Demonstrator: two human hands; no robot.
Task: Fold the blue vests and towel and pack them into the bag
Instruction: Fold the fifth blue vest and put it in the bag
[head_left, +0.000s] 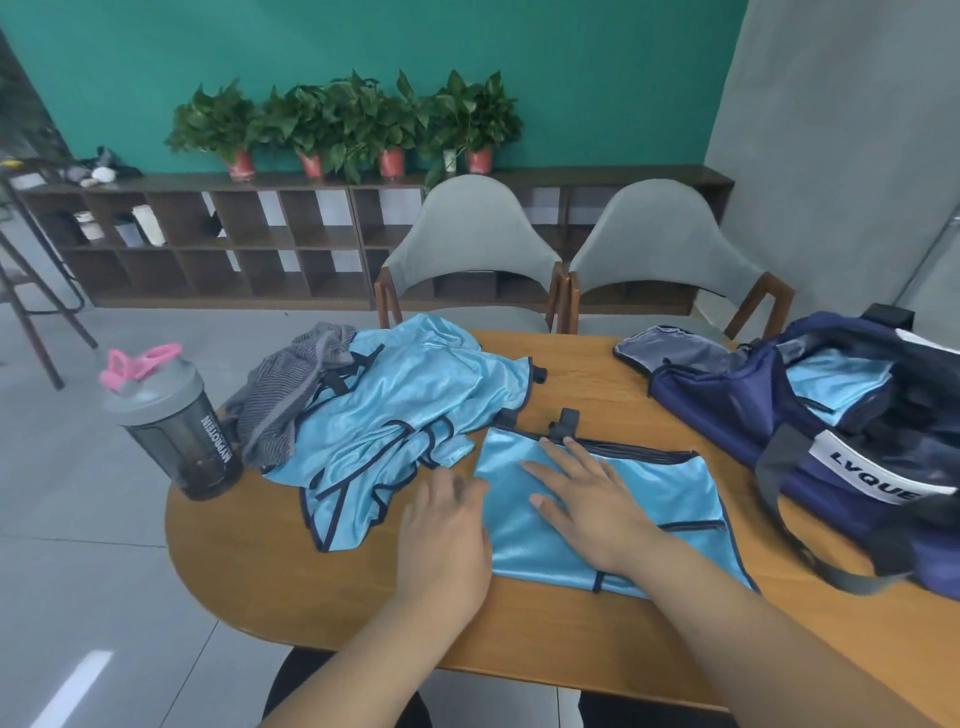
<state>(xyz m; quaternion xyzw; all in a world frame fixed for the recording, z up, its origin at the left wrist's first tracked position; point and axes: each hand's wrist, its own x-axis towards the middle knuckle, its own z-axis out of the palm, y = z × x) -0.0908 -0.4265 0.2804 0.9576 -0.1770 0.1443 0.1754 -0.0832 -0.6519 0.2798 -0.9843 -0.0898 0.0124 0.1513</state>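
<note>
We flatten a folded vest on the desk

Our right hand (587, 499) lies spread, palm down, on the folded light-blue mesh vest with dark trim (670, 488) near the desk's (322, 582) near edge. Our left hand (447, 525), fingers loosely straight and blurred, touches the vest's left edge and grips nothing. A heap of unfolded light-blue vests (415, 395) and a grey striped towel (291, 395) sit towards the far left corner. The open navy duffel bag (727, 405) stands at the right edge with blue fabric inside.
</note>
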